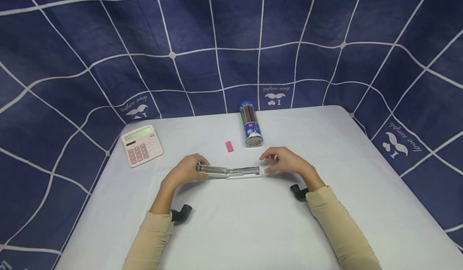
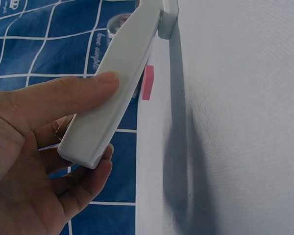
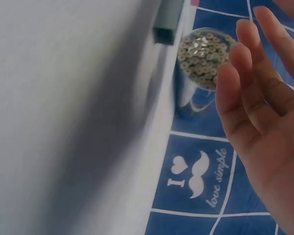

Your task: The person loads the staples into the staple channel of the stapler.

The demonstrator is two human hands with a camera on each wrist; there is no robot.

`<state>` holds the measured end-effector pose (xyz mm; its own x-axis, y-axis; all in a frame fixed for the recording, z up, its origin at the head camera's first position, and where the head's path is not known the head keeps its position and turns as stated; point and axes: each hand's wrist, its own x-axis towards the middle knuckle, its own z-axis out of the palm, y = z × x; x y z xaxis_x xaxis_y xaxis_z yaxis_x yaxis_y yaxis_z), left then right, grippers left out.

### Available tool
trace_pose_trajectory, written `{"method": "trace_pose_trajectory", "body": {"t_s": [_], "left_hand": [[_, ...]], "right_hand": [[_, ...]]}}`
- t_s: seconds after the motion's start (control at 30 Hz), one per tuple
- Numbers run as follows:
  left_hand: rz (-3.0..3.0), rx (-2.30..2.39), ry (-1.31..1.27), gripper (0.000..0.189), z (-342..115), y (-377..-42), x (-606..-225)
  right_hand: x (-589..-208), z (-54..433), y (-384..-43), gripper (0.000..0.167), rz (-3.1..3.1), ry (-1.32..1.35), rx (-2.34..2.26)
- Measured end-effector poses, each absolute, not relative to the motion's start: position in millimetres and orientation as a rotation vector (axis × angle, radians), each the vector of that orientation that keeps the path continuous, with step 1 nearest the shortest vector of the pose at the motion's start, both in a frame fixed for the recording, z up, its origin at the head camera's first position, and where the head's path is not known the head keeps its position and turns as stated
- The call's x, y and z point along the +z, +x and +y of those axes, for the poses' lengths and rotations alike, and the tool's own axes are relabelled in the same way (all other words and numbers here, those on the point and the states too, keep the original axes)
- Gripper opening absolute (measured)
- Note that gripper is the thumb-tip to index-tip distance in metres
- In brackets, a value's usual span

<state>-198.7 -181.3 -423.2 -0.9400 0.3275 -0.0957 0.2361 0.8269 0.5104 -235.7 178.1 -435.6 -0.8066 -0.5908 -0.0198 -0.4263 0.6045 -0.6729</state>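
A long white stapler [image 1: 244, 173] lies opened out on the table, its metal inner parts facing up. My left hand [image 1: 189, 168] grips its left arm, which tilts up from the hinge. In the left wrist view, the thumb presses along the smooth white side of the stapler [image 2: 108, 93], with the fingers behind it. My right hand [image 1: 285, 160] is just past the stapler's right end, thumb and fingers apart and nothing between them. The right wrist view shows the right hand's fingers [image 3: 230, 83] loosely bent.
Behind the stapler lies a small pink eraser [image 1: 229, 146]. A clear tub of colored pencils [image 1: 250, 125] lies on its side farther back. At the left rear is a pink and white calculator [image 1: 142, 146]. A blue checked cloth [image 1: 231, 67] rises behind the white table [image 1: 231, 230].
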Motion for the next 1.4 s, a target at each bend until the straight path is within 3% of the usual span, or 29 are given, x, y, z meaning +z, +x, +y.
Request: {"method": "trace_pose_trajectory", "body": {"t_s": [0.9,1.4], "left_hand": [[2.821,0.779,0.432,0.033,-180.6,-199.1,-425.0],[2.813,0.784,0.431,0.034,-183.4,-199.9,-425.1]], "right_hand": [[-455.0,179.3,-241.1,0.025,2.5,-0.62,-0.856],[-454.7,178.8,-245.0,0.017,2.531,-0.658,-0.814]]}}
